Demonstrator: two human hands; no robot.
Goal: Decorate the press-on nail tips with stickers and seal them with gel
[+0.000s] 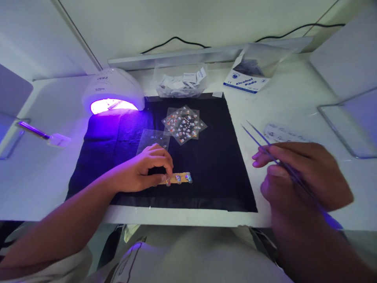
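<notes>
My left hand (pixel 144 169) is closed in a pinch at the left end of a light wooden strip (pixel 183 179). Several small shiny nail tips sit along this strip, among them a bluish nail tip (pixel 189 177) at its right end. The fingers cover the strip's left part. Off to the right of the black mat (pixel 218 165), my right hand (pixel 306 177) holds a pair of thin metal tweezers (pixel 294 177), their points apart and nothing between them. Just behind my left hand lies a clear sticker sheet (pixel 154 138).
Fanned sticker sheets (pixel 185 124) lie on the mat. A lit UV nail lamp (pixel 113 86) stands back left, beside a clear tub (pixel 181 92) of packets and an alcohol pads box (pixel 246 80). A brush (pixel 33 129) is at far left, a printed sheet (pixel 284 133) at right.
</notes>
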